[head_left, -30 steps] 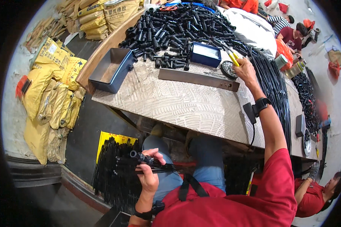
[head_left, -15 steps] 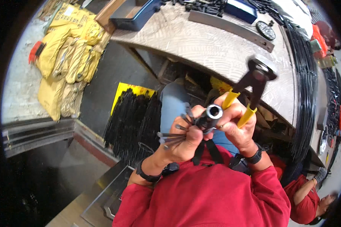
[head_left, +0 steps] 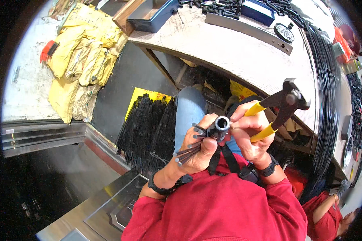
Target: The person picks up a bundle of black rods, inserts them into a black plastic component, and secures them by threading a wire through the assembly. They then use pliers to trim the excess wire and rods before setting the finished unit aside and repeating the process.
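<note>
In front of my body, my left hand (head_left: 198, 150) is closed around a dark tube (head_left: 219, 127), its round open end with a shiny metal rim facing up. Several thin dark rods (head_left: 186, 154) fan out leftward from the same grip. My right hand (head_left: 251, 138) holds end-cutting pincers (head_left: 287, 100) with yellow handles and a dark head. Those handles are spread apart, and the head points up and to the right, over the table's near edge. The right thumb and fingertips meet close beside the tube's rim; whether they pinch something small there is hidden.
Ahead stands a pale worktable (head_left: 237, 52) with a blue bin (head_left: 153, 18), a metal bar (head_left: 249, 34) and black parts. Long black rods (head_left: 325, 100) hang over its right side. Left lie yellow sacks (head_left: 80, 56) and bundled black rods (head_left: 145, 124). A co-worker's red sleeve (head_left: 323, 215) shows lower right.
The pincers' head has swung right and downward in my right hand. My left hand still grips the tube and rods. The whole view has shifted a little.
</note>
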Demonstrator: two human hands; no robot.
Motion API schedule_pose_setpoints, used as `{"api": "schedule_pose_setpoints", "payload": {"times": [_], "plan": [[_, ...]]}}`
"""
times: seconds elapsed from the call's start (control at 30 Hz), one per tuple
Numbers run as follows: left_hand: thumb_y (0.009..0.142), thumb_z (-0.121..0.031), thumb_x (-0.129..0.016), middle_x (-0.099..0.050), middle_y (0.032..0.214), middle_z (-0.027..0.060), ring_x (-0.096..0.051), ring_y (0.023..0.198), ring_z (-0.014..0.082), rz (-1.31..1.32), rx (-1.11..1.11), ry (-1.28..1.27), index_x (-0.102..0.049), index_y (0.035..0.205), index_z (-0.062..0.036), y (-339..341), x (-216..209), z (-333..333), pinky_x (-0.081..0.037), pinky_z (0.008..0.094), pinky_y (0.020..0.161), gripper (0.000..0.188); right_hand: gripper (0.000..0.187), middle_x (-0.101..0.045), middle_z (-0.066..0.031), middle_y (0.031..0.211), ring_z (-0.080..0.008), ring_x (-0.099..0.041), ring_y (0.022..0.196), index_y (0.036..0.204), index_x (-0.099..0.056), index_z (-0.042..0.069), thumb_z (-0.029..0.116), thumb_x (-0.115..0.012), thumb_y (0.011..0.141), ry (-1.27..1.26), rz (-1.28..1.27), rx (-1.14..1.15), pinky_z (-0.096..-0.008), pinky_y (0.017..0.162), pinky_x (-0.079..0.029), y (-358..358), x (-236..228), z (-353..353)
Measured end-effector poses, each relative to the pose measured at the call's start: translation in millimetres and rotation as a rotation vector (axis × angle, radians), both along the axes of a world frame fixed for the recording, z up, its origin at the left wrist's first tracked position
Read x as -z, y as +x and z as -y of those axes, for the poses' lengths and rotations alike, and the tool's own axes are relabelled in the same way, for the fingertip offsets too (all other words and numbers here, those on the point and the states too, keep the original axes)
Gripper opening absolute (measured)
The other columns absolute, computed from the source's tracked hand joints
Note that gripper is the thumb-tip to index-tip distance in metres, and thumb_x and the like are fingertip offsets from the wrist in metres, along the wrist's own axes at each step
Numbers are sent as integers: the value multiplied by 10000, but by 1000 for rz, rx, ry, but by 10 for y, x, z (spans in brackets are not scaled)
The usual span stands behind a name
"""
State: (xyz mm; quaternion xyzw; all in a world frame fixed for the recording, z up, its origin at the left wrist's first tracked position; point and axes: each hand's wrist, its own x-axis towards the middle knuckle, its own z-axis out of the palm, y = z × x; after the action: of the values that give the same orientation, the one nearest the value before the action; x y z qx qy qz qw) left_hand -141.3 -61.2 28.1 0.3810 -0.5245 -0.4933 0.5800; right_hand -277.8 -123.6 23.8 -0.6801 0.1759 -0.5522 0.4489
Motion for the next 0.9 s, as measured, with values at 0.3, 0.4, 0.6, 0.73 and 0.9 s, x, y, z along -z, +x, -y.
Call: {"api": "schedule_pose_setpoints", "payload": {"times": [0.3, 0.4, 0.6, 0.73, 0.9], "plan": [[839, -533, -454, -462, 817, 29, -435, 702, 101, 25, -71, 44, -471, 1004, -15, -97, 43, 45, -371, 246, 611, 544, 122, -593, -114, 754, -209, -562, 630, 753, -639, 29, -6, -681, 644, -117, -419, 3, -279, 553, -439, -204, -286, 195], [837, -537, -452, -476, 796, 40, -449, 674, 101, 24, -59, 43, -462, 1004, -14, -83, 111, 74, -380, 250, 600, 548, 143, -577, -107, 743, -206, -566, 624, 793, -625, 16, -1, -676, 661, -59, -416, -97, -268, 550, -440, -255, -274, 226], [878, -459, -431, -525, 834, 55, -493, 703, 106, 18, -131, -9, -479, 1019, 2, -117, 150, 134, -416, 257, 621, 484, 255, -573, -121, 812, -220, -591, 650, 834, -615, 58, -14, -676, 597, -179, -404, 100, -293, 538, -478, -184, -100, 167], [895, -418, -423, -565, 861, 60, -530, 757, 130, 40, -204, 47, -504, 1030, 7, -134, 127, 88, -428, 270, 674, 453, 234, -584, -109, 795, -206, -584, 649, 844, -642, 53, 31, -689, 616, -287, -351, 277, -283, 523, -478, -127, 22, 136], [906, -392, -417, -586, 841, 48, -533, 779, 127, 114, -251, 33, -509, 1058, 19, -134, 157, 44, -424, 272, 700, 448, 264, -575, -100, 791, -196, -582, 656, 857, -652, 62, 77, -709, 599, -369, -363, 286, -268, 514, -480, -160, 17, 180]]}}
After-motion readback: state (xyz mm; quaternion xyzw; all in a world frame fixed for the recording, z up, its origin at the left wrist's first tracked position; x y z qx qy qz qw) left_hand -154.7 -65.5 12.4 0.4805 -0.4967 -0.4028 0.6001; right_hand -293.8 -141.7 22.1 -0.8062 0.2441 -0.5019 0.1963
